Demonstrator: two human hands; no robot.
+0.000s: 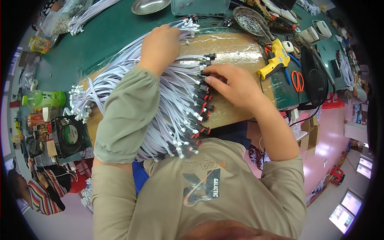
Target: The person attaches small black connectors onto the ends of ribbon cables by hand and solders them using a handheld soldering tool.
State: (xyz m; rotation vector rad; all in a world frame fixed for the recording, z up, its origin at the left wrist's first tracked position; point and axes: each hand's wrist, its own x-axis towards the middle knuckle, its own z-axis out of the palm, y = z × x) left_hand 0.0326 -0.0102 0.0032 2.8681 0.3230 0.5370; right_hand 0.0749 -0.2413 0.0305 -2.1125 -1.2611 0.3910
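A large fan of white cables (160,104) lies across a tan board (236,50). Its right ends carry black and red connectors (202,98), while small white plugs (82,106) cluster at the left. My left hand (161,47) is curled down over the far part of the cables, its fingertips hidden beneath it. Beside the connector row is my right hand (236,86), thumb and forefinger closed at a black connector near the top of the row. A separate group of cable ends (190,26) lies just beyond my left hand. A grey-green sleeve covers my left forearm.
Right of the board lie a yellow gun-shaped tool (278,59), orange-handled scissors (297,81) and a metal bowl of small parts (249,21). A clear bin (200,8) stands at the back. Leftward are a green bottle (50,99), a black fan (69,136) and another person (44,191).
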